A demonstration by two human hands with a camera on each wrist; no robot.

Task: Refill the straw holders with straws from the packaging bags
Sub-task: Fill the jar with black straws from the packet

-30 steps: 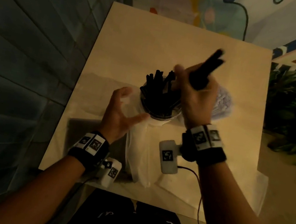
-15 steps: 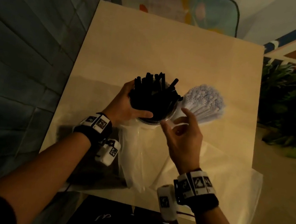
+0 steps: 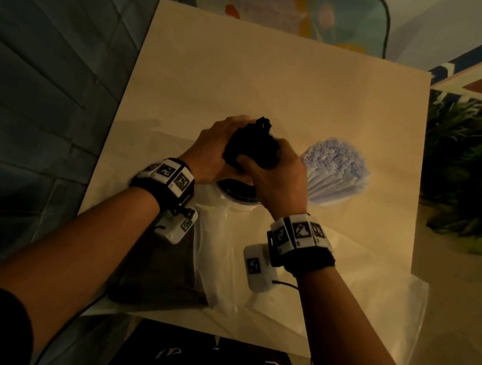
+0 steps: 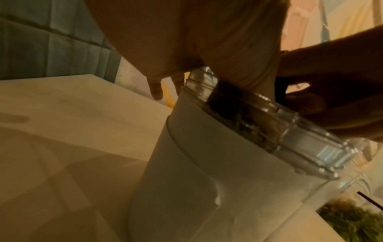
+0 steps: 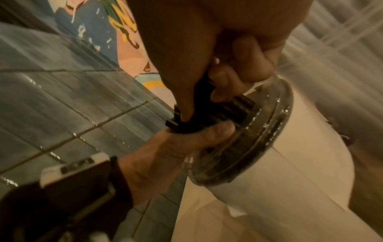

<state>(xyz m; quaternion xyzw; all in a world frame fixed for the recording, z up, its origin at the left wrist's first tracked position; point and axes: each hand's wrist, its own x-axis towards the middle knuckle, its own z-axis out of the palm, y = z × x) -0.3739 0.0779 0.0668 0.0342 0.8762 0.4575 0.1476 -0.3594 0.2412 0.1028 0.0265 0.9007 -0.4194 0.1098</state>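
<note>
- Black straws (image 3: 253, 145) are standing bunched in a white straw holder with a clear rim (image 3: 236, 195), near the middle of the pale table (image 3: 281, 78)
- left hand (image 3: 210, 149) and right hand (image 3: 278, 178) are both curling round the bunch above the rim, squeezing it together
- pale lilac straws (image 3: 335, 169) are fanning out just right of the hands
- clear packaging bag (image 3: 215, 257) is lying on the table toward the near edge

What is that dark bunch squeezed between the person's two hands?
A bundle of black straws, gripped by the left hand and the right hand above the clear-rimmed holder. The head view shows it best.
</note>
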